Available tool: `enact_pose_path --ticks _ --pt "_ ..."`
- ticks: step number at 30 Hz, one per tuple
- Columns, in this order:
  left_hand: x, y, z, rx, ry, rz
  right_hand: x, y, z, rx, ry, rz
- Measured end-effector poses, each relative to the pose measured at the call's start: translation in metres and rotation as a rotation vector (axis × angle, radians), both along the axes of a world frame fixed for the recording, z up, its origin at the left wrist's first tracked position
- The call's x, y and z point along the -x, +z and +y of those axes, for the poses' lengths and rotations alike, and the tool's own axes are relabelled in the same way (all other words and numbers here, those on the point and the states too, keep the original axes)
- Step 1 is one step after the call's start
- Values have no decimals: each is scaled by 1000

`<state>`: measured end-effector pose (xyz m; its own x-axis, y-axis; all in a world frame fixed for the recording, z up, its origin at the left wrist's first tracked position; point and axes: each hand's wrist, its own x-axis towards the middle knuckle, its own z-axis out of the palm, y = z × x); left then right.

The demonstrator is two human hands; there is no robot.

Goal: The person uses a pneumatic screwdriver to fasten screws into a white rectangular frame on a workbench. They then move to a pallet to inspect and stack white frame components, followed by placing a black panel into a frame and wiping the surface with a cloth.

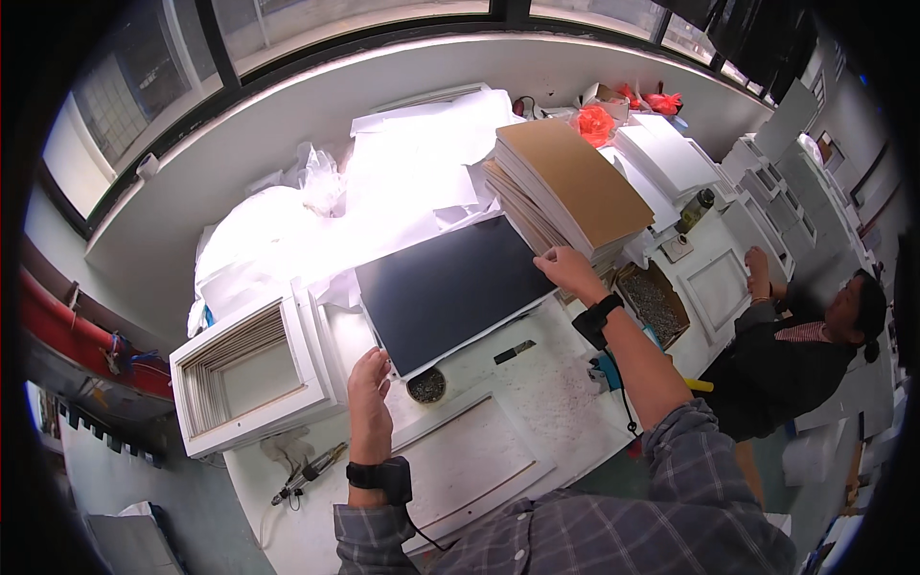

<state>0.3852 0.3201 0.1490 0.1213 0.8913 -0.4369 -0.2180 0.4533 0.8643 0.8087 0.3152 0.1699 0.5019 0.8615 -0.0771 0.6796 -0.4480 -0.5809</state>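
A flat rectangular panel with a dark, glossy face (446,292) lies tilted in front of me, with a thin pale edge along its near side. At its near left corner is my left hand (369,391), its fingers closed on the edge. The closed fingertips of my right hand (573,272) pinch its right edge. Just below the panel stands a small round dish of tiny metal pieces (426,386). Nearer to me, a white framed door panel (470,462) rests on the white table (585,407). A small dark flat tool (515,352) lies between them.
White frames (311,359) are stacked at left, near a hose-fed hand tool (309,473). Brown-topped boards (575,177) and white sheets (412,144) fill the back. At right are a box of metal fasteners (652,305) and a co-worker (781,369) beside another white door panel (714,287).
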Motion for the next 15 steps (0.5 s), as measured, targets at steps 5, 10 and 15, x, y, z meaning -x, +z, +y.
enact_pose_path --ticks 5,10,15 --pt "1 -2 7 -16 -24 -8 0 -4 -6 -8 10 -12" --pt "2 -8 18 -31 -40 -58 -3 -10 -4 -16 19 -18" --pt "7 -12 42 -5 -164 -36 -3 -12 -2 -25 49 16"
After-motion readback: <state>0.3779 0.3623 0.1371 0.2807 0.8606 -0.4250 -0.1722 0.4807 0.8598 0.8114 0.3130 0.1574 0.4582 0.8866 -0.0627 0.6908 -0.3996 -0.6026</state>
